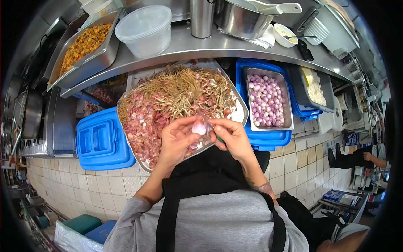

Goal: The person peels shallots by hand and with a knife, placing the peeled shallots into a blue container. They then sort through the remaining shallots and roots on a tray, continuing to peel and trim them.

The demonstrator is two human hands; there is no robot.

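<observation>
My left hand [181,136] pinches a partly peeled pale pink shallot [199,127] between thumb and fingers. Close against it, my right hand [230,136] is closed around a small knife with a green handle [220,139]; its blade is hard to make out. Thin, papery skin shows between the fingertips of both hands. Under them lies a large metal tray [240,110] heaped with pink shallot skins [145,122] and dry, stringy roots [184,86]. To the right, peeled shallots [266,98] fill a rectangular steel pan [288,113] resting on a blue lid [268,137].
Another blue lidded bin [100,140] stands left of the tray. Above runs a steel shelf [180,52] with a clear plastic tub [145,33], a pan of chopped orange food [86,46] and a steel pot [243,21]. Another person's legs [350,157] show at right.
</observation>
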